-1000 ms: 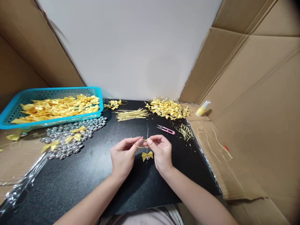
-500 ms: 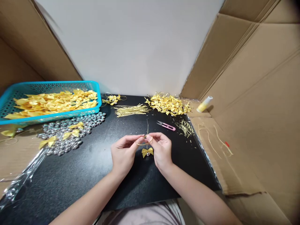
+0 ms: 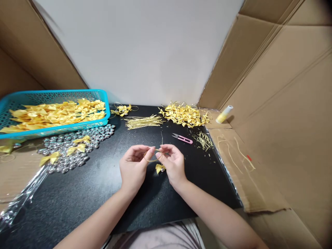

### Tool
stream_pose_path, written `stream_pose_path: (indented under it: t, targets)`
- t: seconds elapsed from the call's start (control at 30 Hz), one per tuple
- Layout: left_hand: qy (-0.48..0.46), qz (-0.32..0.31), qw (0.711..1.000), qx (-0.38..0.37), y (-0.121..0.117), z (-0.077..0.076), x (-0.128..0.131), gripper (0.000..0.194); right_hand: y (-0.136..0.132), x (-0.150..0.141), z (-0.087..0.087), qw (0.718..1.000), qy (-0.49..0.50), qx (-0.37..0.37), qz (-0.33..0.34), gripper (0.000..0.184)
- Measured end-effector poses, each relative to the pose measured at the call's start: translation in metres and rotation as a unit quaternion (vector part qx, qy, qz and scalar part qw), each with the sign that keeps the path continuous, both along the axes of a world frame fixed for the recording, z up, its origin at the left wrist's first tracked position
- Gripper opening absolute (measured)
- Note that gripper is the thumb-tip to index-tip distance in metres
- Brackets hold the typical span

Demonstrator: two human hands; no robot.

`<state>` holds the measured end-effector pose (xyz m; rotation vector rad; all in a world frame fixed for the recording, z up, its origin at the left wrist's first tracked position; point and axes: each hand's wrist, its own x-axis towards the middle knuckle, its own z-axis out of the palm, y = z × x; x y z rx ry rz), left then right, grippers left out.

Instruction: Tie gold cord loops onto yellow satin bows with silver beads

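Observation:
A thin gold cord (image 3: 148,160), bent into a loop, is pinched between the fingertips of my left hand (image 3: 133,166) and my right hand (image 3: 174,165). Both hands are closed and close together above the black tabletop. Just below the fingertips lies a yellow bow (image 3: 158,168) with a small silver bell-like bead (image 3: 162,169) at its middle; my right thumb partly covers it. A straight end of cord (image 3: 162,137) sticks up beyond my hands. Pink thread snips (image 3: 183,138) lie a little past my right hand.
On the left stands a blue basket (image 3: 107,114) of yellow bows, with silver beads (image 3: 70,160) spread before it. Cut gold cords (image 3: 144,121), finished bow pieces (image 3: 184,114), cord scraps (image 3: 204,141) and a thread spool (image 3: 224,114) lie at the back and right. Cardboard walls (image 3: 280,103) flank the table.
The cord loop has tilted up and opened wider between my fingers. My hands have shifted slightly left in view, and my right thumb now covers more of the bow.

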<state>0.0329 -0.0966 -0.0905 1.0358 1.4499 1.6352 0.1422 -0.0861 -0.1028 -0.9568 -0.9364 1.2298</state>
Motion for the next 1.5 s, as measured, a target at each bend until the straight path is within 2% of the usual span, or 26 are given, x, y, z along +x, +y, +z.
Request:
stream_pose_path:
  t: [0.1,0.23,0.4,0.47,0.53,0.6,0.7,0.77,0.83,1.0,1.13,1.3,1.5]
  targets:
    - [0.0,-0.006,1.0,0.028,0.0,-0.001,0.0,0.028,-0.002,0.001,0.001,0.998,-0.057,0.02,0.015,0.017]
    - [0.007,-0.017,0.999,0.043,-0.002,-0.002,0.001,0.027,-0.004,0.002,0.003,0.991,-0.119,0.057,0.004,0.015]
    - [0.042,-0.031,0.998,0.042,-0.001,-0.005,0.0,0.025,-0.001,0.004,0.002,0.992,-0.12,0.034,-0.005,0.016]
    - [0.097,-0.06,0.992,0.044,0.003,-0.005,-0.006,0.026,0.001,0.005,0.002,0.994,-0.111,0.015,-0.011,0.015]
    - [0.192,-0.104,0.976,0.023,0.009,-0.005,-0.017,0.027,0.005,0.007,0.001,0.995,-0.094,-0.012,-0.018,0.015]
    - [0.284,-0.15,0.947,-0.033,0.015,-0.005,-0.028,0.025,0.008,0.009,-0.001,0.996,-0.082,-0.033,-0.021,0.016]
    - [0.354,-0.223,0.9,-0.126,0.019,-0.005,-0.039,0.02,0.012,0.01,-0.006,0.994,-0.095,-0.044,-0.015,0.018]
    - [0.382,-0.26,0.872,-0.16,0.019,-0.004,-0.04,0.023,0.013,0.011,-0.009,0.992,-0.117,-0.045,-0.012,0.019]
    - [0.405,-0.267,0.858,-0.169,0.017,-0.002,-0.037,0.027,0.016,0.013,-0.012,0.989,-0.142,-0.047,-0.011,0.021]
    - [0.427,-0.274,0.846,-0.164,0.012,-0.001,-0.03,0.028,0.026,0.023,-0.016,0.981,-0.184,-0.06,-0.001,0.019]
    - [0.43,-0.289,0.837,-0.174,0.009,-0.004,-0.029,0.029,0.028,0.031,-0.015,0.969,-0.233,-0.066,0.046,0.014]
    - [0.455,-0.285,0.829,-0.157,0.006,-0.006,-0.022,0.016,0.017,0.039,-0.009,0.943,-0.314,-0.063,0.089,0.011]
    - [0.49,-0.292,0.812,-0.124,0.004,-0.013,-0.015,0.011,-0.004,0.044,-0.01,0.903,-0.424,-0.002,0.071,0.011]
